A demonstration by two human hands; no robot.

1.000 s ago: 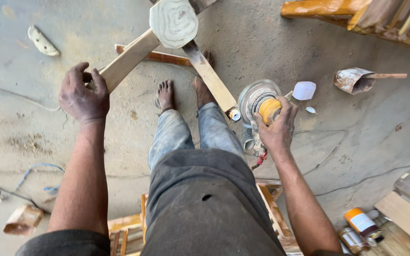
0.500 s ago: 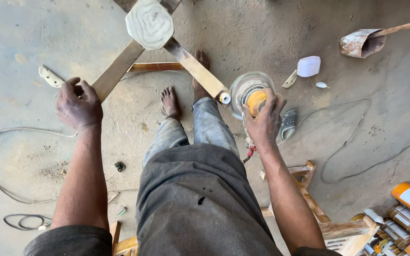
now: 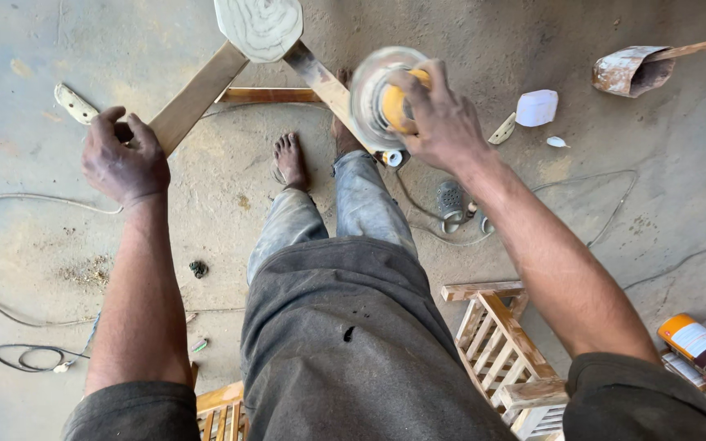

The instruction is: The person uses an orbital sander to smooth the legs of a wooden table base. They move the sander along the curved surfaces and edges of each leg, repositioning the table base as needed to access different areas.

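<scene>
My left hand (image 3: 122, 159) grips the end of a pale wooden leg (image 3: 196, 98) of an upturned wooden stool frame whose round seat block (image 3: 259, 26) shows at the top. My right hand (image 3: 443, 114) is closed on a round yellow-bodied disc sander (image 3: 379, 94), held over the stool's other leg (image 3: 328, 86). My bare feet (image 3: 290, 159) stand on the dusty concrete floor under the frame.
A slatted wooden chair part (image 3: 500, 343) lies at lower right, with cans (image 3: 696, 343) beyond it. Cables (image 3: 26, 310) loop over the floor at left. A white scrap (image 3: 536, 108), a rusty scoop with stick (image 3: 635, 69) and a grey sandal (image 3: 451, 200) lie right.
My right hand has lifted the sander up and left onto the stool's right leg. The view has shifted, and my left hand keeps its hold on the left leg.
</scene>
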